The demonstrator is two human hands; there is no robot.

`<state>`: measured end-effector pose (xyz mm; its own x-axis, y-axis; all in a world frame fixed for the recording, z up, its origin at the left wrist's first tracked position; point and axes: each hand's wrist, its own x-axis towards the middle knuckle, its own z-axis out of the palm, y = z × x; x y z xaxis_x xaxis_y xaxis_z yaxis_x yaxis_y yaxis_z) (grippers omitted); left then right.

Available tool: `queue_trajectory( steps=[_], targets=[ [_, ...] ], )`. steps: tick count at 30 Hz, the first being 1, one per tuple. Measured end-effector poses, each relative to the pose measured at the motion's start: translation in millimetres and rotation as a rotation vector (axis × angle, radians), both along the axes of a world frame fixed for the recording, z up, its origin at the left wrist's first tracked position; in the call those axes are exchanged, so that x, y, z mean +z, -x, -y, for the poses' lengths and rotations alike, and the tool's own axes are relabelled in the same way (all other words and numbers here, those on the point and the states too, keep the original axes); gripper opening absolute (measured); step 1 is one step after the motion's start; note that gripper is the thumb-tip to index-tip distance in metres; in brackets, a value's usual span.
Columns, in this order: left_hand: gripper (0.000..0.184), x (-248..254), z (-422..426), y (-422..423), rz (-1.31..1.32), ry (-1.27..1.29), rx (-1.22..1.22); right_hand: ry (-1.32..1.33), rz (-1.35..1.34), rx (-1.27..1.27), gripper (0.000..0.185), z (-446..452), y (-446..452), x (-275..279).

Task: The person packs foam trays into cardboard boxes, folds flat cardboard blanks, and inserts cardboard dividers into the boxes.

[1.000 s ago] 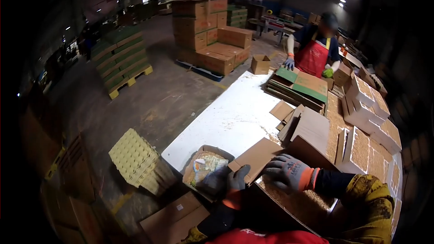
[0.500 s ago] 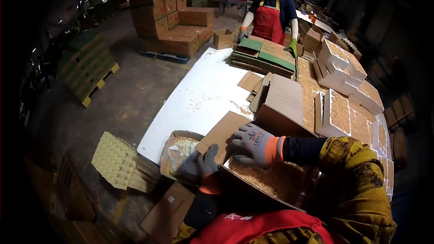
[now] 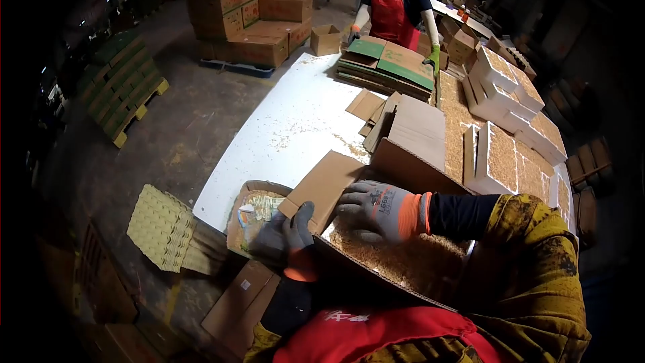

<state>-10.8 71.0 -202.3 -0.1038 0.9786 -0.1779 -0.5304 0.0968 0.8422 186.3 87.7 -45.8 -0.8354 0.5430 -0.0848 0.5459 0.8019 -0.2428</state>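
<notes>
In front of me stands a cardboard box (image 3: pixel 386 289) filled with brown, sawdust-like loose material (image 3: pixel 396 259). My left hand (image 3: pixel 299 232) is closed on the near edge of the box's end flap (image 3: pixel 322 185), with its thumb on the cardboard. My right hand (image 3: pixel 376 210), in a grey and orange glove, lies palm down over the fill beside that flap, fingers stretched out. Whether anything lies beneath the right palm is hidden. The box's far side flap (image 3: pixel 416 128) stands folded outward.
Left of the box sits a small carton (image 3: pixel 235 232) holding papers. Yellow moulded trays (image 3: pixel 158 228) are stacked by the white table (image 3: pixel 262 128). White foam boxes (image 3: pixel 500 161) with brown fill stand right. Across the table, a co-worker (image 3: pixel 396 13) handles flattened cartons (image 3: pixel 386 67).
The whole view has shifted slightly up and left. My right hand has slid a little toward me over the fill; my left hand keeps its grip on the flap.
</notes>
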Motion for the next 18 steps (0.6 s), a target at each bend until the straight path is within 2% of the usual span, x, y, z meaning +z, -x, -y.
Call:
queue_trajectory(
  steps=[3,6,7,10,15,17,18],
  targets=[
    [0.027,19,-4,-3,0.158,0.026,-0.022,0.041,-0.108,-0.021,0.053,-2,-2,-10],
    [0.04,12,-10,-2,0.118,0.009,-0.061,0.062,-0.17,-0.053,0.051,-5,-3,-18],
    [0.027,13,-9,-2,0.163,0.045,-0.037,0.067,-0.179,-0.059,0.051,-7,-2,-18],
    [0.028,15,-9,-3,0.123,-0.02,-0.02,-0.007,-0.051,-0.1,0.049,-8,8,-4],
    [0.027,-5,-13,-1,-0.001,0.013,-0.015,-0.035,0.079,-0.112,0.048,-9,14,2],
    [0.027,10,-5,-2,-0.114,-0.079,0.012,-0.042,0.129,-0.108,0.048,-7,14,5],
    [0.028,13,-3,-3,-0.108,-0.046,0.015,-0.04,0.115,-0.107,0.047,-6,14,2]
  ],
)
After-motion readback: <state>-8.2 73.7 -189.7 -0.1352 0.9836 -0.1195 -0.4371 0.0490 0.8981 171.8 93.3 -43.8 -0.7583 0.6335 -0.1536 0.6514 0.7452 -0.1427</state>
